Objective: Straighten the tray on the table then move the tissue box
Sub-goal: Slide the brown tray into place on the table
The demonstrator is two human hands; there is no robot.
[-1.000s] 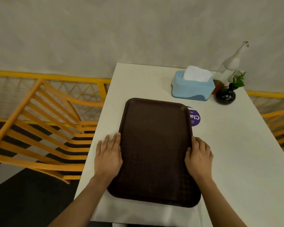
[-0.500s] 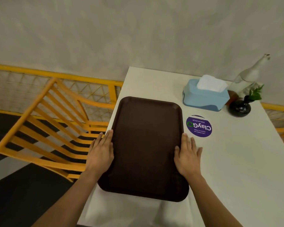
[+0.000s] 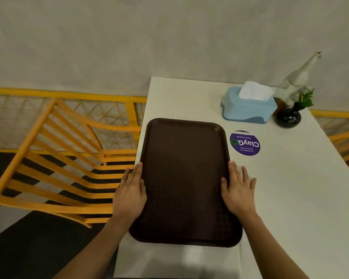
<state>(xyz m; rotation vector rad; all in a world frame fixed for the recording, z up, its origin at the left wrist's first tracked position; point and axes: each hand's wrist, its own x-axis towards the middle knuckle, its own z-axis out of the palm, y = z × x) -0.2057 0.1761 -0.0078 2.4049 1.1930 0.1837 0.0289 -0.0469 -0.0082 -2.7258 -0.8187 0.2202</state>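
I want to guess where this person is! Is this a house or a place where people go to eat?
Most likely a food court or canteen, not a house. The brown tray is the cafeteria kind, a purple sticker on the white table asks diners to clean up, and a blue tissue box stands ready beside yellow chairs.

One view only, head-worn, so we share no overlap with another camera. We look forward and steeply down from the near short edge of the tabletop (image 3: 290,198), close enough that both forearms enter from the bottom of frame. Wide-angle bend shows at the edges. The far wall (image 3: 169,37) fills the upper third; a yellow chair (image 3: 54,158) lies off to the left.
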